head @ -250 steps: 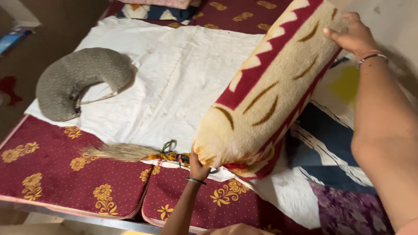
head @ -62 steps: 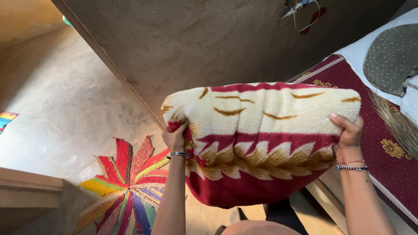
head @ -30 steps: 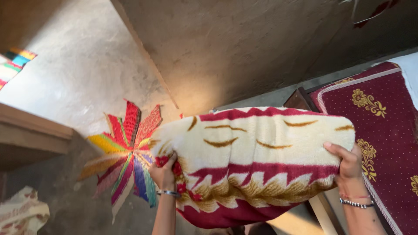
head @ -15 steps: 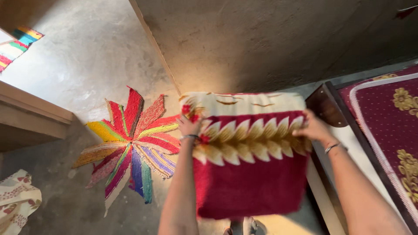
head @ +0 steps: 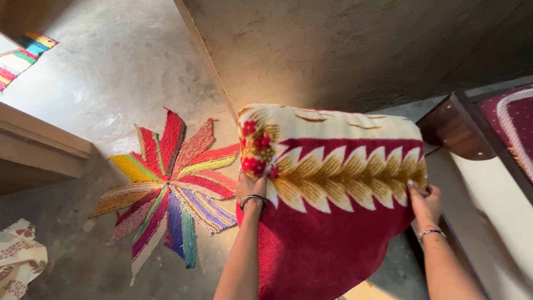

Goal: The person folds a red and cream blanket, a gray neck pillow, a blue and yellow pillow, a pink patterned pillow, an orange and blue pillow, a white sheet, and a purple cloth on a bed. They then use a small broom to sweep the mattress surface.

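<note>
**Folded blanket held up by both ends, over the floor**

The folded blanket (head: 333, 194), a thick plush bundle, sits in the lower centre of the view, held in the air between both hands. Its top band is cream with brown strokes; below that runs a red-and-gold zigzag border, then solid red down to the bottom edge. There is a red flower print at its upper left corner. It hangs above the concrete floor (head: 111, 72), just right of the multicoloured star-shaped mat (head: 166, 183), touching neither.

The left hand (head: 252, 186) comes up from the bottom of the frame with the forearm near vertical. It is closed on the blanket's left edge just under the flower print, fingers wrapped into the pile. A metal bangle (head: 253, 200) sits at the wrist.

The right hand (head: 425, 203) comes up from the lower right, forearm angled inward. It is clamped on the blanket's right edge with the fingers curled over the fabric. A beaded bracelet (head: 429, 233) is on the wrist.

Around this: a plastered wall (head: 333, 50) stands behind the blanket. A dark wooden bed corner (head: 452, 130) is at right, with a maroon mattress edge (head: 513, 116) beyond it. A wooden ledge (head: 39, 150) is at left, and a striped mat corner (head: 25, 50) at top left. A cream patterned cloth (head: 19, 258) lies at bottom left, well apart from the hands.
</note>
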